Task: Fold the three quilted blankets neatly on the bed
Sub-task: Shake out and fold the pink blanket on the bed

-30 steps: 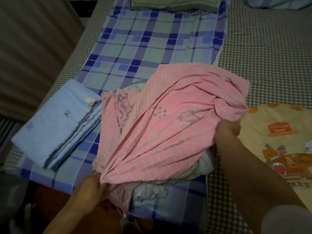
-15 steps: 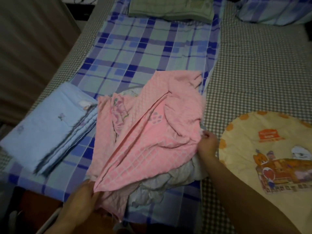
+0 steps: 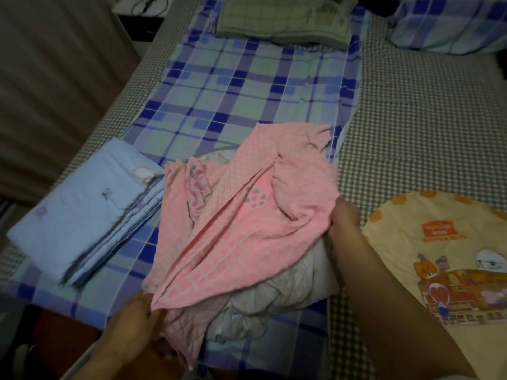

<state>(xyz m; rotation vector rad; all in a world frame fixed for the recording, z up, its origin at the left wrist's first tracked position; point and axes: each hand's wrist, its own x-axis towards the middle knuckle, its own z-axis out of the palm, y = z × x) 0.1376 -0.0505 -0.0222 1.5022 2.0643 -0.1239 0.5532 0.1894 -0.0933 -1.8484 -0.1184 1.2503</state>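
1 head-worn view — looks forward and steeply down, close over the bed [image 3: 411, 127].

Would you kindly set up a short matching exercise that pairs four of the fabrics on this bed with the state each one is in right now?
Things:
1. pink blanket
2. light blue blanket
3. green blanket
4. cartoon cushion

States:
A. folded, at the far end of the bed
B. lying flat beside the right hand
C. folded, near the bed's left edge
D. bunched up, held by both the left hand and the right hand

Pairs: 1-D, 2-C, 3-A, 4-B
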